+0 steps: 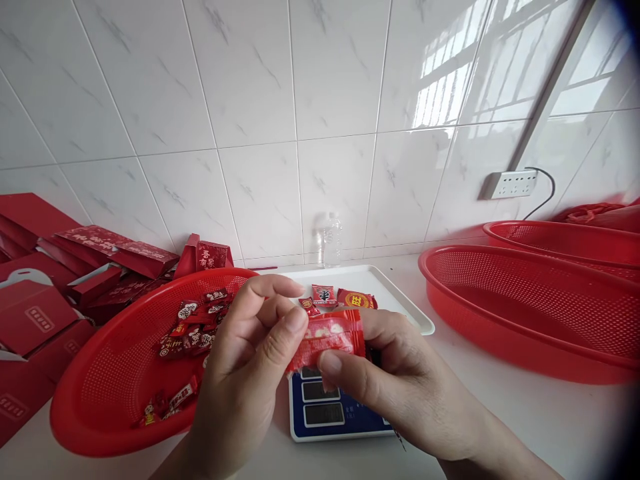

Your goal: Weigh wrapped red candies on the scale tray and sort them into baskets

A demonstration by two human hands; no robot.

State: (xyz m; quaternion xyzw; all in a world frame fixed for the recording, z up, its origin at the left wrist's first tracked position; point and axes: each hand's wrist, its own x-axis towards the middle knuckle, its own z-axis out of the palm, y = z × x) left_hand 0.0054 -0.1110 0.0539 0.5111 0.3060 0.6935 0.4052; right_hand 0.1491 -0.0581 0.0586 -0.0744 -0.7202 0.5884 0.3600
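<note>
A red wrapped sweet (333, 333) with a crimped end is held in front of me, between both hands. My left hand (247, 367) pinches its left end between thumb and bent fingers, the index finger raised clear. From the other side, my right hand (405, 380) grips it with the thumb along its lower edge. Just beneath is a digital scale (317, 432) with a blue panel, partly hidden by my hands. On its white tray (405, 317) lie a small red-and-white packet (324, 294), a larger red packet (357, 299) and a small dark-red one (309, 306).
At left, a red plastic basket (115, 353) holds several wrapped sweets (197, 327). Red gift boxes (40, 307) are piled behind it. A clear bottle (332, 241) stands against the tiled wall. Two red baskets (525, 340) stand at right, below a power strip (510, 185).
</note>
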